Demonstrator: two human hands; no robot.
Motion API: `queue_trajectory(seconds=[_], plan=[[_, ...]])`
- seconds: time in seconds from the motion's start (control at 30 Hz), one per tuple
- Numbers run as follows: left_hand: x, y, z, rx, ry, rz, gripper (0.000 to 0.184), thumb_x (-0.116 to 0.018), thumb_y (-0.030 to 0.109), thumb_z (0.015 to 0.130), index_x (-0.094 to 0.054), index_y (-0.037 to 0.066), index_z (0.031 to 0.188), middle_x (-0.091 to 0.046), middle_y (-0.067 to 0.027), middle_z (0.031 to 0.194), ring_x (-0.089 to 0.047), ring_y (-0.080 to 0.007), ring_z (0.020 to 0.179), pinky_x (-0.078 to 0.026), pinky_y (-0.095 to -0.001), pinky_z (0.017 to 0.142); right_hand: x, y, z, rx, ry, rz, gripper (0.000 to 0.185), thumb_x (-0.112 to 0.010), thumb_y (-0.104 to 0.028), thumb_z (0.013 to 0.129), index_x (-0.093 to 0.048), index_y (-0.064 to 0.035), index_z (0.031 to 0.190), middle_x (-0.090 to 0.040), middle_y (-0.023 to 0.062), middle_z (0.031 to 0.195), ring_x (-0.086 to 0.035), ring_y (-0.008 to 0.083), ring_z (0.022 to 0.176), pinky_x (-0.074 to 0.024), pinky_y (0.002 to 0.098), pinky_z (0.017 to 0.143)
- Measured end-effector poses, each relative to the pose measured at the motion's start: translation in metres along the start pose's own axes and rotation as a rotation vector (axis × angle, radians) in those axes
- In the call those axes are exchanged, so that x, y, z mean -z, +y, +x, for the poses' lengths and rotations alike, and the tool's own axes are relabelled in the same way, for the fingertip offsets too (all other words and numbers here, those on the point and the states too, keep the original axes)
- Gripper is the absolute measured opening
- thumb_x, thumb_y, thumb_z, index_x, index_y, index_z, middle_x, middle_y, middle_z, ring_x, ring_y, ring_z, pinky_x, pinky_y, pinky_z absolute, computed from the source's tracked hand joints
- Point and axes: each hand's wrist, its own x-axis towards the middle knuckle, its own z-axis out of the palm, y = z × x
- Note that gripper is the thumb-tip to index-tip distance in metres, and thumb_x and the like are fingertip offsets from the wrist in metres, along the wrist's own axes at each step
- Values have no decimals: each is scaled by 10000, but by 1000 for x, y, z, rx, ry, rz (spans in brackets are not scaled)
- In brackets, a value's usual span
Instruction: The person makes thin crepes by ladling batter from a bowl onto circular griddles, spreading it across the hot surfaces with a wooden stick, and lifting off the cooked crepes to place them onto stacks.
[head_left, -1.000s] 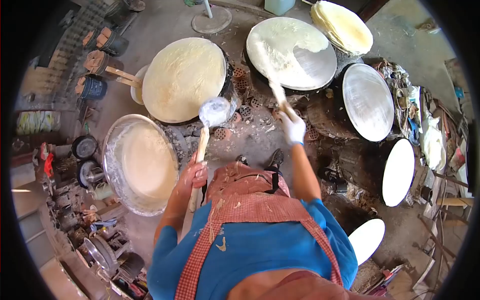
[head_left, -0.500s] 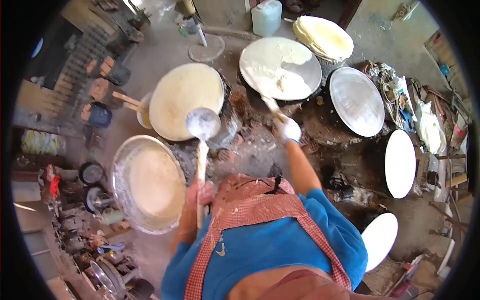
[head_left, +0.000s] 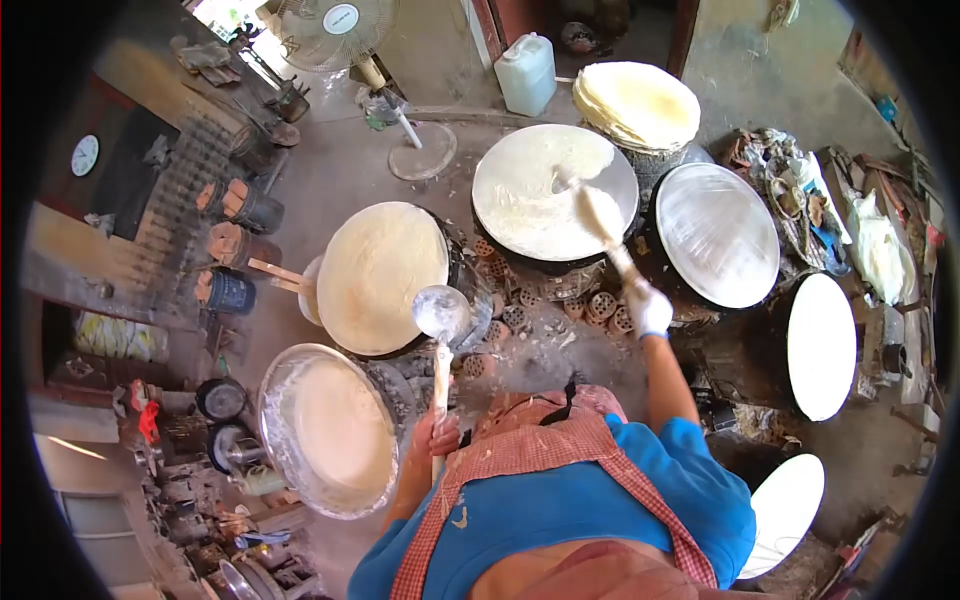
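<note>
My left hand point(head_left: 436, 434) is wrapped round the wooden handle of a ladle point(head_left: 441, 313), whose round bowl hangs near the front right edge of a batter-covered griddle point(head_left: 378, 275). In my right hand point(head_left: 649, 308), which wears a white glove, is a batter-coated wooden spreader point(head_left: 603, 216). Its blurred far end lies over the middle griddle point(head_left: 540, 195), where pale batter covers most of the surface and a grey patch shows at the upper right. Left of my left hand stands a wide metal basin point(head_left: 340, 430) of batter.
A stack of thin round sheets point(head_left: 637, 103) stands behind the middle griddle. A bare grey griddle point(head_left: 717, 235) and two bright white round surfaces line the right side. Perforated bricks point(head_left: 601, 306) lie on the floor. A fan, a jug point(head_left: 526, 75) and buckets are farther back.
The spreader has swung from the front of the middle griddle to its right side, and batter covers more of the griddle. The view has tilted up, showing the fan. Both hands keep their holds.
</note>
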Motion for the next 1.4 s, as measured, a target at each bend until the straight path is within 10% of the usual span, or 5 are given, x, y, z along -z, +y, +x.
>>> queue_trajectory(seconds=[0.37, 0.53, 0.93, 1.27, 1.4], plan=[[6, -13, 53, 107, -113, 10, 487, -320, 227, 933, -135, 380, 1356, -372, -24, 532, -336, -66, 349, -289, -187, 267, -15, 44, 35, 108, 66, 399, 256, -583, -237, 797, -627, -85, 998, -634, 146, 879, -611, 287, 756, -457, 315, 703], [21, -16, 56, 353, -83, -87, 382, -337, 389, 917, -466, 91, 717, -384, 11, 477, -326, -79, 326, -286, -199, 313, -28, -7, 222, 60, -124, 391, 360, -596, -250, 742, -607, -11, 1011, -634, 191, 884, -625, 220, 761, -472, 319, 670], [-5, 15, 28, 105, 378, 107, 128, -406, 242, 911, -449, 122, 915, -351, 14, 527, -319, -59, 376, -271, -172, 314, 9, -3, 74, -250, 6, 1186, 360, -651, -115, 714, -610, -51, 1066, -618, 21, 695, -521, 93, 517, -436, 266, 508], [28, 48, 45, 238, 13, -173, 229, -460, 219, 883, -441, 104, 685, -360, 4, 520, -328, -68, 346, -278, -194, 283, -12, 20, 67, -142, 62, 795, 392, -615, -83, 744, -557, -13, 1126, -646, 66, 951, -598, 144, 783, -454, 256, 724], [15, 67, 74, 207, 133, -114, 383, -447, 329, 886, -366, 107, 585, -321, 16, 445, -298, -67, 331, -282, -195, 296, 4, -25, 106, 139, 221, -287, 202, -512, -280, 807, -619, -154, 923, -617, 168, 725, -594, 356, 674, -466, 427, 613]])
